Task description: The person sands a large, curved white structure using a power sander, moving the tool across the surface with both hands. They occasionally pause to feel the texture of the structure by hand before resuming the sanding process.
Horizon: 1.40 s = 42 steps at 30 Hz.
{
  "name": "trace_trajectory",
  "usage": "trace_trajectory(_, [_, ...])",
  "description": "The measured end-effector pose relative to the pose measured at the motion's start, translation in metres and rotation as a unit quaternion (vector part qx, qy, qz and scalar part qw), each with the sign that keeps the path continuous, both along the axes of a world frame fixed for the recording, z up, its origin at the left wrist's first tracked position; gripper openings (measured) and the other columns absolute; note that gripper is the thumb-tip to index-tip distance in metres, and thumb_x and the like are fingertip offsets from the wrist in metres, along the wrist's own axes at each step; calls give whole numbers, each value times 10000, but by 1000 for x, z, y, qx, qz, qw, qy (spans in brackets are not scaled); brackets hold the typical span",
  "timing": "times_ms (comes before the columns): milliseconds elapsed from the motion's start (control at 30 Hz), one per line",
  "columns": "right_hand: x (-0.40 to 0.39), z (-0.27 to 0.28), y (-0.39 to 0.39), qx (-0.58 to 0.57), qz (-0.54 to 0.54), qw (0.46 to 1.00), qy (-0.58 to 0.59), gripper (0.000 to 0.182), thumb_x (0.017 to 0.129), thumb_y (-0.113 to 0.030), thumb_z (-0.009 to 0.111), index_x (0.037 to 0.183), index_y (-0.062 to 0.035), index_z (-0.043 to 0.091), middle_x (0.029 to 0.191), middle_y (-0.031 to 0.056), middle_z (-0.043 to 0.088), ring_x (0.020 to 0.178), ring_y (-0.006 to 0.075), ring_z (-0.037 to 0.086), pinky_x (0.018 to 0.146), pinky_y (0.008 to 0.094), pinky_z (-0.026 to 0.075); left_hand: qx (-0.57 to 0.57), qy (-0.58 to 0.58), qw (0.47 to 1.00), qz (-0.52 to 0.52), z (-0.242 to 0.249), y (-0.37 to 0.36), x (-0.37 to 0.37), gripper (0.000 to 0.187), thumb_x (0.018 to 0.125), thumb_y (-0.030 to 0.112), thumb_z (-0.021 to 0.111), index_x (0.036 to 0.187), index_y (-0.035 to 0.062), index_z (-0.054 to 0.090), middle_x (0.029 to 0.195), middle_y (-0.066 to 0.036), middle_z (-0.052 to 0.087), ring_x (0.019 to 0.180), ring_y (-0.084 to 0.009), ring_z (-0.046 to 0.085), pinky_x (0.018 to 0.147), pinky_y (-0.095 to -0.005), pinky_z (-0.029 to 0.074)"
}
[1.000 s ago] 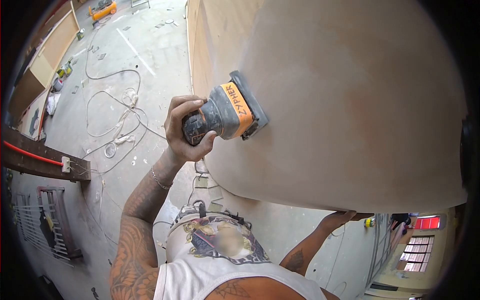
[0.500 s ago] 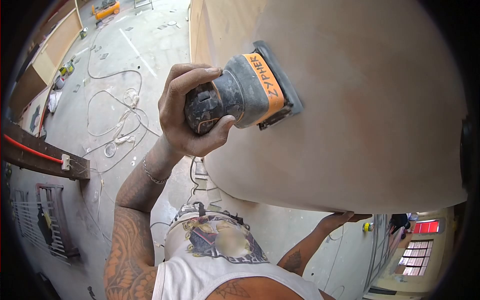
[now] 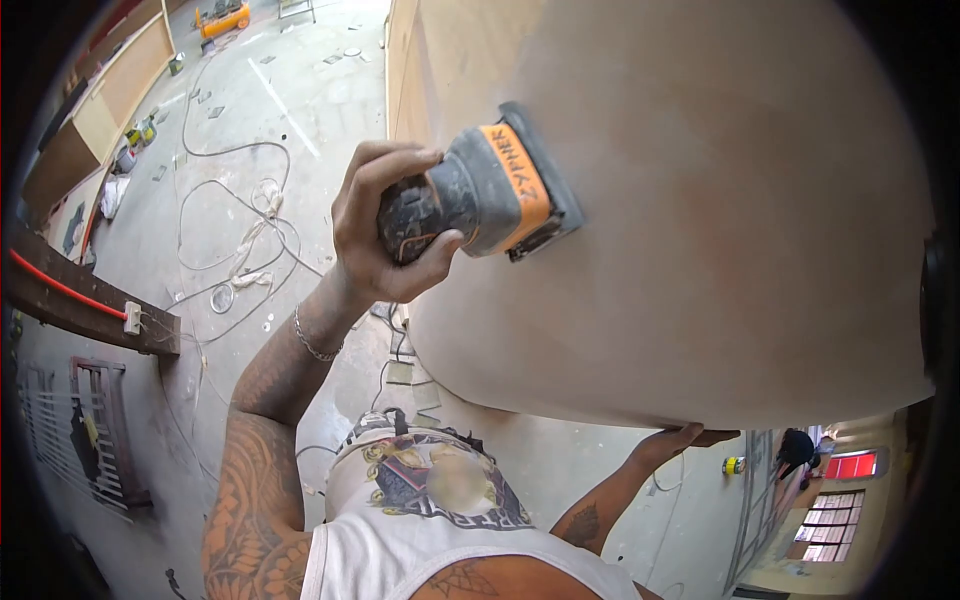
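Observation:
My left hand (image 3: 385, 220) is wrapped round the dark body of an electric sander (image 3: 475, 200) with an orange band reading "ZYPHER". Its thumb lies on the near side and the fingers on the far side. The sander's flat pad rests against a large, curved, brownish-grey panel (image 3: 720, 260), which has a smooth, dusty-looking surface. Farther right, my right hand (image 3: 675, 440) lies against the panel's lower edge, fingers stretched out along it and partly hidden. No tool shows in that hand.
Loose cords (image 3: 240, 230) coil across the floor at the left. An orange compressor (image 3: 222, 18) stands at the far back. A dark beam (image 3: 90, 305) carries a red cable and an outlet. Sheet scraps (image 3: 400, 373) lie below the panel; a yellow can (image 3: 734, 466) sits at right.
My left hand and the sander have shifted slightly left along the panel, the pad still against it. My right hand stays at the lower edge. The whole view has shifted a little.

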State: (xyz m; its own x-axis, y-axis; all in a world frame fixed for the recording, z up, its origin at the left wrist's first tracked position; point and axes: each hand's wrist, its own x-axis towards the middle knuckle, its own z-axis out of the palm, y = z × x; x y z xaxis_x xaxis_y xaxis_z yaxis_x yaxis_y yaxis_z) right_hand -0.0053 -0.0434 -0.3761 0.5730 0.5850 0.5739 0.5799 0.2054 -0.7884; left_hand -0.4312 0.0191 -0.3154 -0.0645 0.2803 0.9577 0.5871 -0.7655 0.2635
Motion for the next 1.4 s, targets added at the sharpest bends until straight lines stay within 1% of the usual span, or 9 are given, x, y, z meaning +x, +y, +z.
trace_trajectory(133, [-1, -2, -1, -9, -16, 999, 34, 1065, 962, -827, 210, 1630, -73, -135, 1697, 208, -132, 1588, 328, -70, 1275, 498, 129, -26, -39, 999, -23, -16, -2, 5, 572, 757, 157, 778, 1262, -11, 568, 1088, -172, 605, 952, -249, 637, 809, -362, 562])
trace_trajectory(333, [3, -4, 2, -22, -25, 999, 13, 1146, 904, -896, 207, 1630, -78, -135, 1694, 209, -139, 1587, 336, -73, 1269, 512, 169, 26, -22, 999, -36, 30, 7, 2, 580, 752, 141, 783, 1270, -16, 572, 1090, -152, 608, 925, -213, 645, 787, -337, 563])
trace_trajectory(467, [32, -24, 1, -45, 1, 999, 25, 1165, 882, -918, 192, 1631, -89, -136, 1692, 211, -130, 1586, 348, -45, 1265, 525, 184, 19, 4, 1000, -12, 24, 3, -1, 584, 757, 167, 793, 1267, -10, 570, 1084, -163, 610, 937, -238, 646, 784, -347, 562])
trace_trajectory(600, [-13, 5, 4, 48, -48, 998, -9, 1084, 948, -841, 300, 1635, -51, 18, 1658, 230, 120, 1529, 360, 210, 1221, 497, 282, -11, -26, 999, -25, -26, 1, 1, 598, 751, 189, 804, 1268, 0, 571, 1089, -187, 612, 938, -266, 642, 771, -360, 561])
trace_trajectory(800, [32, -25, 4, 1, 13, 997, 76, 1039, 977, -803, 269, 1644, -75, -56, 1696, 196, -1, 1556, 353, 143, 1248, 497, 237, -37, -47, 998, -28, -78, -5, 5, 606, 719, 195, 820, 1251, 43, 572, 1116, -196, 620, 942, -267, 659, 763, -376, 584])
trace_trajectory(1000, [32, -19, 10, 69, -11, 996, -50, 1026, 986, -795, 254, 1640, -50, -13, 1687, 221, 36, 1552, 344, 153, 1246, 493, 230, -65, -57, 996, -18, -118, -8, 5, 608, 698, 176, 808, 1241, 51, 566, 1129, -208, 627, 925, -283, 668, 738, -380, 592])
trace_trajectory(1167, [71, -48, 8, 31, 42, 998, 19, 1003, 1001, -774, 240, 1637, -37, 0, 1691, 228, 28, 1556, 344, 137, 1253, 489, 215, -91, -71, 993, -19, -153, -8, 3, 600, 720, 189, 806, 1252, 53, 565, 1130, -208, 624, 938, -283, 666, 734, -381, 591])
trace_trajectory(1267, [72, -48, 9, -1, 15, 999, 37, 984, 1010, -760, 240, 1638, -41, 0, 1694, 217, 20, 1555, 345, 139, 1253, 492, 214, -84, -62, 995, -12, -153, -2, 2, 602, 717, 196, 814, 1251, 53, 577, 1126, -204, 622, 924, -284, 676, 727, -382, 595])
trace_trajectory(1400, [0, -13, 2, 32, -28, 999, -2, 976, 1014, -751, 249, 1641, -54, -21, 1699, 198, -8, 1557, 352, 133, 1255, 497, 207, -49, -34, 998, -18, -115, -10, -3, 604, 708, 196, 824, 1245, 49, 591, 1125, -202, 620, 913, -281, 682, 731, -387, 603])
